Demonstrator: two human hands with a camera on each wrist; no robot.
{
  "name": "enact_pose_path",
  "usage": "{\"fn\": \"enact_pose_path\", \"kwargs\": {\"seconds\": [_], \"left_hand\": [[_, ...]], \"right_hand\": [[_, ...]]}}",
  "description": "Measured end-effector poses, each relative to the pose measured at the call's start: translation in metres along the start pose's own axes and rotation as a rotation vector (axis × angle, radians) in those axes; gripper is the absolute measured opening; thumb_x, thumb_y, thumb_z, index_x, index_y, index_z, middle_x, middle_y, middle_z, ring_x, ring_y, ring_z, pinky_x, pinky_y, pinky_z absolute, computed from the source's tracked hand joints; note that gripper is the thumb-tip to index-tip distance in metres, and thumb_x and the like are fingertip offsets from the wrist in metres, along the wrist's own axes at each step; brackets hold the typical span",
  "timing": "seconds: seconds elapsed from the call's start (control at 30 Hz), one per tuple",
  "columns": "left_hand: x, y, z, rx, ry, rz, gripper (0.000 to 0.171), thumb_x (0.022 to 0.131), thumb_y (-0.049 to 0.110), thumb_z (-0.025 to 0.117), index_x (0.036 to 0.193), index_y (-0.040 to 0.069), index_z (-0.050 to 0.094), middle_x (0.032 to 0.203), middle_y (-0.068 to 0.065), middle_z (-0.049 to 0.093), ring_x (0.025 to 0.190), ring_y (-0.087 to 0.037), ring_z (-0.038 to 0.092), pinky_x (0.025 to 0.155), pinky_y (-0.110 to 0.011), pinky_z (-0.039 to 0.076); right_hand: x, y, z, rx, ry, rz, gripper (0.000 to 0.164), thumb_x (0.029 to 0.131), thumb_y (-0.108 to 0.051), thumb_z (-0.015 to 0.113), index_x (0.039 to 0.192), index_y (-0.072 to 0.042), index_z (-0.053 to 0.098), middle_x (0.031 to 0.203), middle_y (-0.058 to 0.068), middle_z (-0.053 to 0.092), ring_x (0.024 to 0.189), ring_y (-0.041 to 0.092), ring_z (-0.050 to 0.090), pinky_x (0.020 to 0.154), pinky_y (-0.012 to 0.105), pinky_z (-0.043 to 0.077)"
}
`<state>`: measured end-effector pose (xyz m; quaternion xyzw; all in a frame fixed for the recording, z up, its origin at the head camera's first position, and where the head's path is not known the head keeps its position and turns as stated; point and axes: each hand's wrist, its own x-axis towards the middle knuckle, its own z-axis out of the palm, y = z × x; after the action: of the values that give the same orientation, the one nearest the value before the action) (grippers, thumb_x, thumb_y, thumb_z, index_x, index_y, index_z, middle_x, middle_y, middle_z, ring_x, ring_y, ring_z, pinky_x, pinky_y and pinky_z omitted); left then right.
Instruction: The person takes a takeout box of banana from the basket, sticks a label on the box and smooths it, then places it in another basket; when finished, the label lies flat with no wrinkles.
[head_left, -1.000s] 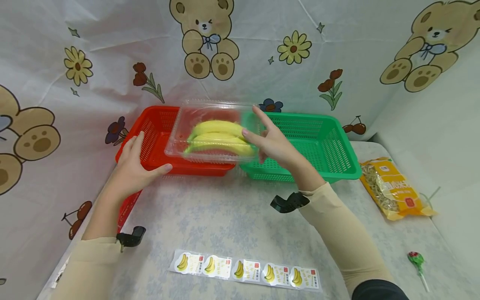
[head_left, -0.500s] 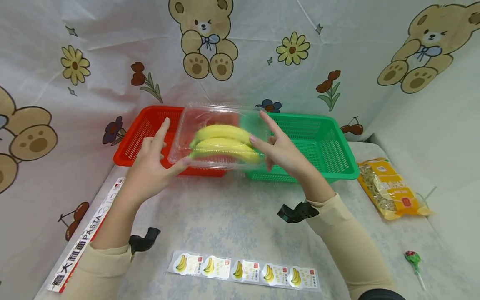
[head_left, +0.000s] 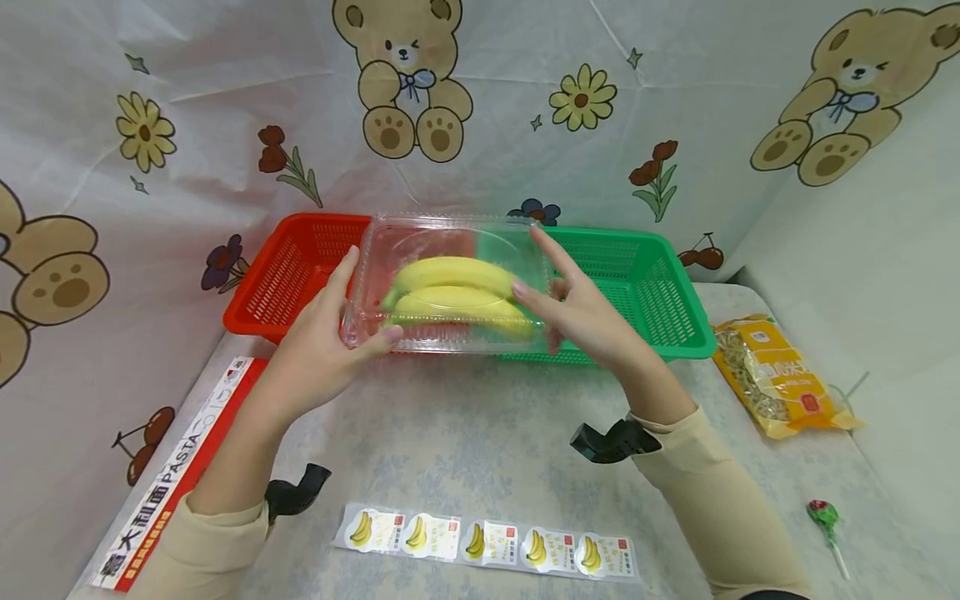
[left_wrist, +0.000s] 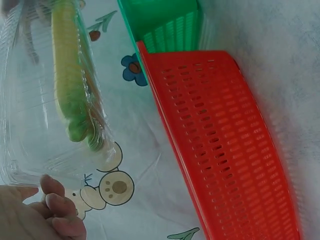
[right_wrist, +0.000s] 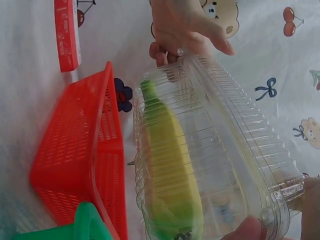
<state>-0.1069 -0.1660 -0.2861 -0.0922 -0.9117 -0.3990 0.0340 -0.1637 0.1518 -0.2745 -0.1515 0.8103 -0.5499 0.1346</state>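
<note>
A clear plastic clamshell container (head_left: 375,250) holds yellow bananas (head_left: 457,304) with greenish ends. It is held up in front of the baskets, tilted toward the head camera. My right hand (head_left: 588,321) grips its right end, thumb on the face and index finger along the far corner; the other fingers are partly hidden. My left hand (head_left: 322,350) is at the left end, its index finger and thumb spread straight around the near corner. In the right wrist view, the left thumb stands apart from the plastic, while the curled lower fingers lie close to the container's corner (right_wrist: 182,55).
Behind stand a red basket (head_left: 262,312) and a green basket (head_left: 675,300). A long pasta box (head_left: 180,467) lies at the left. A strip of banana stickers (head_left: 487,542) is at the front. A yellow bag (head_left: 780,375) and a lollipop (head_left: 825,517) lie at the right.
The container has come nearer and slightly right in my right hand. My left hand has moved right from over the red basket to the container's left end. The pasta box has come into view.
</note>
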Motion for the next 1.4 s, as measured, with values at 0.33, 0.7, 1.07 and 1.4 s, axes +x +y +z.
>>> {"fn": "enact_pose_path", "kwargs": {"seconds": [0.33,0.7,1.07,1.4], "left_hand": [[-0.004,0.008,0.005,-0.102,-0.041,0.008,0.099,0.084,0.05,0.075,0.154,0.048,0.005,0.153,-0.001,0.037,0.137,-0.03,0.044,0.091,-0.056,0.054],[-0.016,0.016,0.012,-0.095,-0.091,0.011,0.105,0.08,0.051,0.078,0.154,0.05,0.003,0.155,-0.003,0.037,0.134,-0.032,0.047,0.088,-0.053,0.057],[-0.028,0.019,0.022,-0.054,-0.141,0.002,0.108,0.081,0.055,0.076,0.153,0.052,-0.003,0.161,-0.003,0.029,0.138,-0.037,0.043,0.094,-0.061,0.052],[-0.042,0.022,0.036,-0.003,-0.164,-0.051,0.113,0.074,0.063,0.078,0.153,0.054,-0.001,0.159,-0.003,0.034,0.131,-0.033,0.05,0.092,-0.057,0.054]], "right_hand": [[-0.018,0.001,-0.003,-0.069,-0.013,-0.012,0.079,0.095,-0.047,0.063,0.15,-0.059,0.009,0.073,0.015,0.043,0.052,0.036,0.052,0.059,0.045,0.054],[-0.045,0.006,-0.008,-0.286,0.024,-0.052,0.092,0.092,-0.045,0.069,0.152,-0.056,-0.001,0.069,0.009,0.04,0.06,0.025,0.039,0.052,0.031,0.038],[-0.072,0.019,-0.013,-0.375,0.024,-0.087,0.104,0.089,-0.038,0.074,0.155,-0.049,-0.006,0.073,0.006,0.045,0.061,0.021,0.043,0.051,0.029,0.039],[-0.096,0.035,-0.009,-0.386,0.032,-0.067,0.11,0.084,-0.038,0.079,0.156,-0.047,-0.005,0.075,0.011,0.044,0.059,0.02,0.041,0.049,0.028,0.036]]}}
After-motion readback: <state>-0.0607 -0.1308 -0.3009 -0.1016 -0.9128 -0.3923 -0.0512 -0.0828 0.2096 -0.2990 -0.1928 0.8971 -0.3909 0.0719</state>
